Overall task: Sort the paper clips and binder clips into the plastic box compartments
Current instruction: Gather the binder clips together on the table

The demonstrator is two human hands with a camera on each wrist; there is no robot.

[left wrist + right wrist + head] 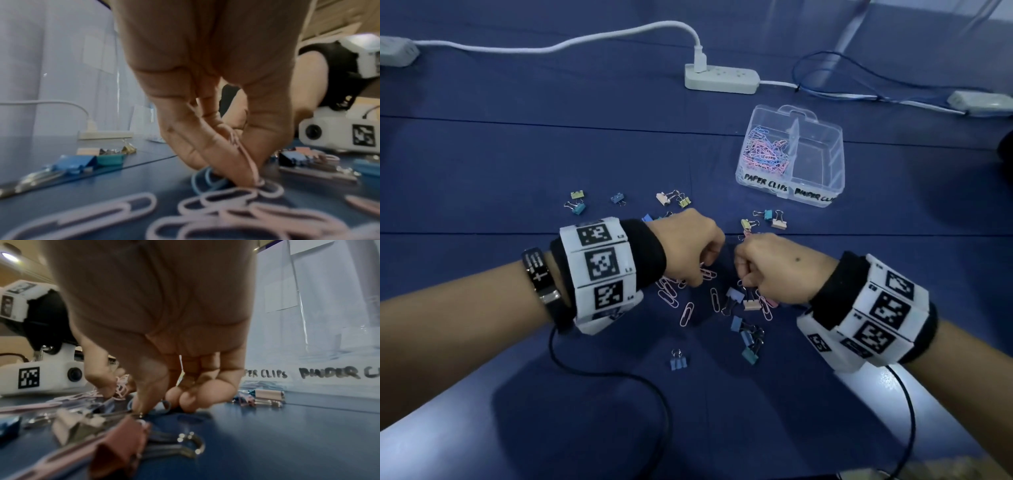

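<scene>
Both hands reach down with curled fingers into a pile of pink paper clips [690, 310] and small binder clips [750, 304] on the blue table. My left hand [702, 274] pinches a few pink paper clips [245, 155] between thumb and fingers, its fingertips [242, 177] touching the pile. Just right of it, my right hand [746, 282] has thumb and curled fingers closed around a blue paper clip [168, 403] at table level. The clear plastic box [837, 161] stands beyond to the right. Its "PAPER CLIPS" compartment [767, 150] holds many clips; the "BINDER CLIPS" compartment [813, 161] looks bare.
More binder clips [768, 217] lie scattered between the hands and the box, others at the left [578, 202] and near me [678, 361]. A white power strip [722, 78] and cables run along the back. Black wrist cables [619, 373] trail over the front edge.
</scene>
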